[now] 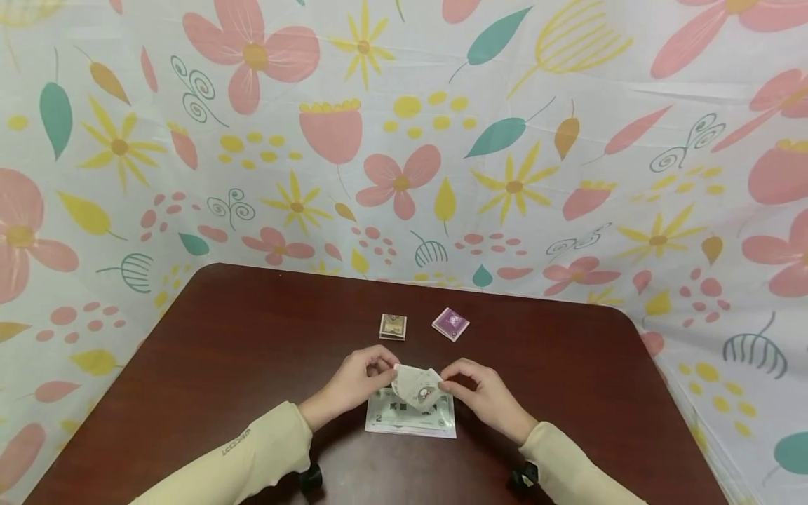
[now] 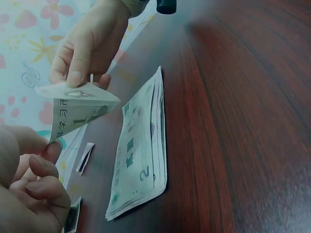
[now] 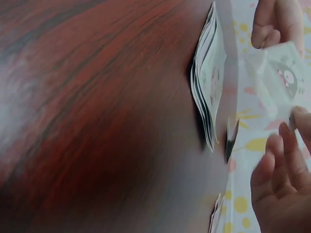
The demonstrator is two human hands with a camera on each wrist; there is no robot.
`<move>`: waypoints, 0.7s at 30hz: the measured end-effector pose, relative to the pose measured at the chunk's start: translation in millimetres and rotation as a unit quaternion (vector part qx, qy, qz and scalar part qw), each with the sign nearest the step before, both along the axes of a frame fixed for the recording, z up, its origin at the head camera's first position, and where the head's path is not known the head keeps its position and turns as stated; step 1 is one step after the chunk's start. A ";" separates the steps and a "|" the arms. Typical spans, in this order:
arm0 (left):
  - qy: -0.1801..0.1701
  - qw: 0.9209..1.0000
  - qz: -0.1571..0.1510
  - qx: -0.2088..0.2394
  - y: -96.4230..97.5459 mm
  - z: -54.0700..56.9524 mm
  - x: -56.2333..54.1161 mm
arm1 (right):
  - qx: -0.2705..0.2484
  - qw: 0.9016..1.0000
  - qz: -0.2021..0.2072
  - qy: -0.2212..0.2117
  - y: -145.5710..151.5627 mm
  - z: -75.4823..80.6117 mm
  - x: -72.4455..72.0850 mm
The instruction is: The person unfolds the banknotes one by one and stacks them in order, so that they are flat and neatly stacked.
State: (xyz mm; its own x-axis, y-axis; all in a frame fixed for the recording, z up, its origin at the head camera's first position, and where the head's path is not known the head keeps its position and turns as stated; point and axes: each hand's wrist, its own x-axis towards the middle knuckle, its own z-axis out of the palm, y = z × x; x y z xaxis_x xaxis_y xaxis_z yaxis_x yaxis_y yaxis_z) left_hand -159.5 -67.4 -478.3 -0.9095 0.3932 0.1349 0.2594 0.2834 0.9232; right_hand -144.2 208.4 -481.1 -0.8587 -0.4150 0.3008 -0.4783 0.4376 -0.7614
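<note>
Between both hands, above the stack, is a pale play-money note (image 1: 415,384), bent over so that one end lies across the rest. A "1" and printed characters show on the note (image 2: 77,115) in the left wrist view, and a small cartoon face shows in the right wrist view. My left hand (image 1: 358,379) pinches its left edge between thumb and fingers. At its right edge my right hand (image 1: 487,394) pinches a corner. Under them, a stack of green play-money notes (image 1: 410,422) lies flat on the table, its top note marked "2".
Two small folded notes lie farther back on the dark wooden table (image 1: 284,330): a brown one (image 1: 393,327) and a purple one (image 1: 451,324) to its right. A flower-printed cloth (image 1: 404,126) hangs behind the table's far edge.
</note>
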 end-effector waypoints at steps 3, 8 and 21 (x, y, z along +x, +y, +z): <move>-0.013 1.000 0.013 0.003 -4.6 2.0 0.5 | 0.003 1.000 -0.011 0.001 3.3 2.4 2.5; -0.001 1.000 0.026 -0.012 -9.2 5.8 1.5 | 0.001 1.000 -0.027 0.004 6.6 6.3 4.6; 0.006 1.000 0.017 -0.023 -21.3 10.4 6.3 | -0.036 0.997 -0.068 0.014 7.6 18.0 6.9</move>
State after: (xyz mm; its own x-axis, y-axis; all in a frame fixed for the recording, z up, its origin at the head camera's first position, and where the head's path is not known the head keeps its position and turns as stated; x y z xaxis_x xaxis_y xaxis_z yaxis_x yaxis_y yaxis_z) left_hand -153.2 -88.7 -467.9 -0.9206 0.3685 0.1290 0.2607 0.3341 0.9058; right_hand -137.3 216.0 -463.2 -0.8963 -0.2711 0.3509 -0.4400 0.4456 -0.7797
